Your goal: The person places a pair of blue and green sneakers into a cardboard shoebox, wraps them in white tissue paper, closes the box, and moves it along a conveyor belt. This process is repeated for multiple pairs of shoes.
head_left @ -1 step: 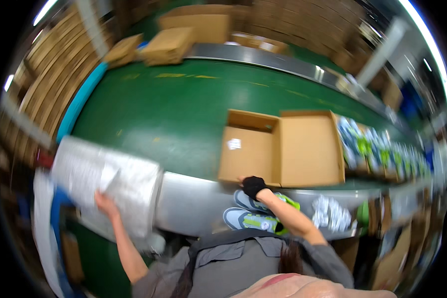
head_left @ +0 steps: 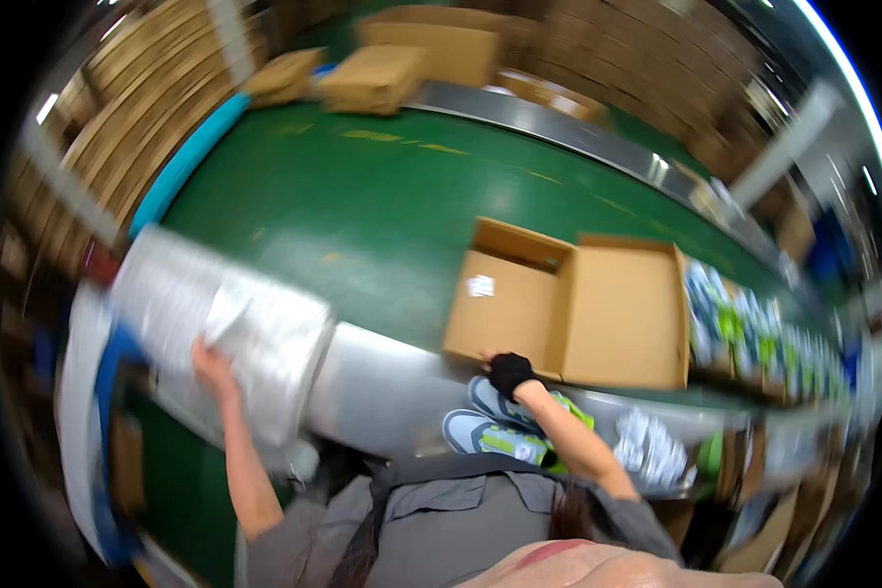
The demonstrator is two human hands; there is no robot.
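Note:
My left hand (head_left: 213, 370) is closed at the near edge of a thin white sheet (head_left: 227, 310), whose raised corner stands above a thick stack of whitish sheets (head_left: 274, 377) on the left. My right hand (head_left: 508, 374), in a black fingerless glove, has its fingers curled at the near wall of an open cardboard shoe box (head_left: 510, 304); blur softens the fingertips. The lid (head_left: 625, 314) lies folded back to the right. Inside the box a small white label is visible. Below my right hand rests a pair of grey-blue and lime shoes (head_left: 495, 437), partly covered by my forearm.
Crumpled whitish paper (head_left: 647, 446) lies right of the shoes. A long row of similar shoes (head_left: 755, 328) stretches off to the right. Beyond the green surface (head_left: 363, 206) runs a metal ledge (head_left: 539, 118) with cardboard boxes (head_left: 374, 78). A turquoise roll-like edge (head_left: 191, 162) bounds the left.
The whole view has shifted and tilted slightly. Both hands keep about the same places, the left at the sheet, the right at the box's near wall.

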